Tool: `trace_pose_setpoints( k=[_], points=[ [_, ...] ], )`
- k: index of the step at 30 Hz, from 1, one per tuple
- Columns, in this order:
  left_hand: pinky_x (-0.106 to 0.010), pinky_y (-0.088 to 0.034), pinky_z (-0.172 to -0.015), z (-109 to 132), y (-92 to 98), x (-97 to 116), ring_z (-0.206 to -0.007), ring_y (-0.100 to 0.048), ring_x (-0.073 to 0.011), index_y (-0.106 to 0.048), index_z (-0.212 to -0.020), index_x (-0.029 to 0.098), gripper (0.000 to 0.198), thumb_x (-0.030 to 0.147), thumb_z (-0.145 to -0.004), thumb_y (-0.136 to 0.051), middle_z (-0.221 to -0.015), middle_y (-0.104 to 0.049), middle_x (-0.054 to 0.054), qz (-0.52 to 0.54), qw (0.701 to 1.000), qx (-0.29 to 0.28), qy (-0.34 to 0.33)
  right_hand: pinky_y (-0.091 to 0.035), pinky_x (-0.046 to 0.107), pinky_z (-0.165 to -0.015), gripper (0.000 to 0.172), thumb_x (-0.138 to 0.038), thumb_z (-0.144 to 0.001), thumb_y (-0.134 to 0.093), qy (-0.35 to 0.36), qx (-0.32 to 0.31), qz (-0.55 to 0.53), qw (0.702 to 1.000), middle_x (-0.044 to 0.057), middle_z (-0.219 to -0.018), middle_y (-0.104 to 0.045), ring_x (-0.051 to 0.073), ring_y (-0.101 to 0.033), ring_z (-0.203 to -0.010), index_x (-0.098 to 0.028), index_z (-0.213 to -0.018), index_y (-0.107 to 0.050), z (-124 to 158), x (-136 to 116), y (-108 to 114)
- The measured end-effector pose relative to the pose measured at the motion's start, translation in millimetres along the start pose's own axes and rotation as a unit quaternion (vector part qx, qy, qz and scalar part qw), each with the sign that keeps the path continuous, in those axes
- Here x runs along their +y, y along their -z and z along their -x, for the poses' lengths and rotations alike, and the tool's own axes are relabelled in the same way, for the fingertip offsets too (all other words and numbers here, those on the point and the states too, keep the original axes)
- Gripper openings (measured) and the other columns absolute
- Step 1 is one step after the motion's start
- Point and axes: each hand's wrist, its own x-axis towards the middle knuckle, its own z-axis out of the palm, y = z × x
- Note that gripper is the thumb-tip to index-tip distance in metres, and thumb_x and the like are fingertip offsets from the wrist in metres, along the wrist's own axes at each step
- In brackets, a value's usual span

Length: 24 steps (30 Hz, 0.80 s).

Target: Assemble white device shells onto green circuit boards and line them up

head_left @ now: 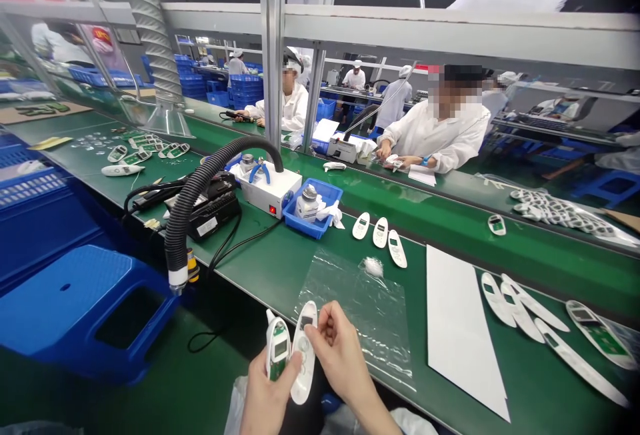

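Far left, a blue stool stands beside the worktop, and boards in white shells lie grouped toward the back. Next comes the black hose, arching out of the white box, with the blue tray right beside it. Now front and centre: the left hand is closed around the casing, screen up, its thumb also against the white cover. That cover sits upright between the hands, just right of the casing. And the right hand, fingers curled, puts its thumb at the cover's window; whether it pinches anything, I can't tell. Behind it, a clear bag lies flat, then the white paper, and more shells far right.
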Motion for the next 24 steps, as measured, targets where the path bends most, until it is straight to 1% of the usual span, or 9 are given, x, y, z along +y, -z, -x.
trace_pose_setpoints(
  k=[4, 7, 10, 14, 15, 17, 20, 22, 24],
  points=[
    [-0.021, -0.028, -0.040, 0, 5.6, 3, -0.046, -0.037, -0.0107, -0.060, -0.065, 0.015, 0.042, 0.051, -0.061, -0.082, -0.052, -0.048, 0.002, 0.017, 1.000, 0.016, 0.011, -0.039, 0.022, -0.050, 0.025, -0.036, -0.078, -0.067, -0.041, 0.014, -0.121, 0.992, -0.005, -0.067, -0.049, 0.012, -0.046, -0.055, -0.024, -0.084, -0.046, 5, 5, -19],
    [-0.020, -0.025, -0.038, -2, 12.5, 0, -0.044, -0.035, -0.0097, -0.061, -0.067, 0.015, 0.045, 0.054, -0.060, -0.082, -0.049, -0.044, 0.004, 0.043, 0.998, 0.032, 0.029, -0.044, 0.026, -0.055, 0.033, -0.048, -0.076, -0.071, -0.081, -0.052, -0.208, 0.973, 0.001, -0.073, -0.060, 0.015, -0.055, -0.061, -0.021, -0.087, -0.055, 11, 10, -39],
    [-0.018, -0.020, -0.038, -9, 26.6, -7, -0.042, -0.033, -0.0075, -0.062, -0.081, 0.015, 0.053, 0.061, -0.060, -0.080, -0.051, -0.041, 0.006, 0.078, 0.996, 0.045, 0.026, -0.044, 0.028, -0.056, 0.042, -0.058, -0.075, -0.068, -0.108, -0.099, -0.227, 0.963, 0.003, -0.069, -0.063, 0.017, -0.057, -0.058, -0.017, -0.078, -0.060, 9, 13, -60],
    [-0.017, -0.018, -0.037, -31, 70.5, -12, -0.038, -0.031, -0.0050, -0.058, -0.102, 0.016, 0.066, 0.076, -0.073, -0.058, -0.057, -0.049, 0.004, 0.226, 0.970, 0.091, 0.024, -0.038, 0.023, -0.043, 0.046, -0.062, -0.075, -0.066, -0.129, -0.171, -0.239, 0.947, 0.001, -0.064, -0.062, 0.012, -0.053, -0.046, -0.017, -0.083, -0.059, -16, 16, -107],
    [-0.017, -0.021, -0.036, -39, 85.7, -12, -0.038, -0.034, -0.0058, -0.058, -0.101, 0.014, 0.067, 0.076, -0.075, -0.055, -0.058, -0.051, 0.002, 0.262, 0.958, 0.114, 0.028, -0.035, 0.021, -0.039, 0.050, -0.064, -0.073, -0.067, -0.135, -0.195, -0.239, 0.942, 0.001, -0.064, -0.063, 0.011, -0.050, -0.043, -0.017, -0.086, -0.059, -25, 17, -125],
    [-0.018, -0.035, -0.040, -54, 117.1, -11, -0.044, -0.047, -0.0100, -0.059, -0.094, 0.012, 0.059, 0.068, -0.076, -0.062, -0.060, -0.055, 0.000, 0.299, 0.940, 0.161, 0.020, -0.025, 0.017, -0.031, 0.060, -0.071, -0.066, -0.067, -0.159, -0.237, -0.240, 0.928, 0.000, -0.059, -0.061, 0.008, -0.045, -0.036, -0.016, -0.089, -0.059, -41, 15, -166],
    [-0.020, -0.043, -0.045, -72, 154.7, -6, -0.049, -0.054, -0.0131, -0.058, -0.086, 0.012, 0.045, 0.057, -0.085, -0.055, -0.061, -0.057, -0.002, 0.319, 0.923, 0.216, -0.001, -0.018, 0.016, -0.028, 0.064, -0.077, -0.063, -0.063, -0.205, -0.280, -0.251, 0.904, -0.002, -0.050, -0.055, 0.008, -0.042, -0.034, -0.016, -0.080, -0.058, -55, 11, -223],
    [-0.020, -0.043, -0.046, -79, 165.6, -4, -0.049, -0.055, -0.0127, -0.058, -0.086, 0.012, 0.040, 0.050, -0.091, -0.047, -0.060, -0.058, -0.002, 0.318, 0.915, 0.246, -0.007, -0.017, 0.016, -0.028, 0.062, -0.078, -0.066, -0.059, -0.221, -0.292, -0.258, 0.894, -0.002, -0.047, -0.054, 0.008, -0.042, -0.032, -0.016, -0.074, -0.057, -58, 9, -242],
    [-0.018, -0.040, -0.043, -82, 163.2, -2, -0.048, -0.054, -0.0120, -0.058, -0.085, 0.012, 0.040, 0.051, -0.091, -0.047, -0.058, -0.058, -0.002, 0.310, 0.916, 0.255, -0.007, -0.016, 0.016, -0.028, 0.061, -0.077, -0.069, -0.057, -0.224, -0.284, -0.267, 0.893, -0.001, -0.047, -0.055, 0.007, -0.042, -0.032, -0.016, -0.074, -0.058, -57, 10, -242]
  ],
)
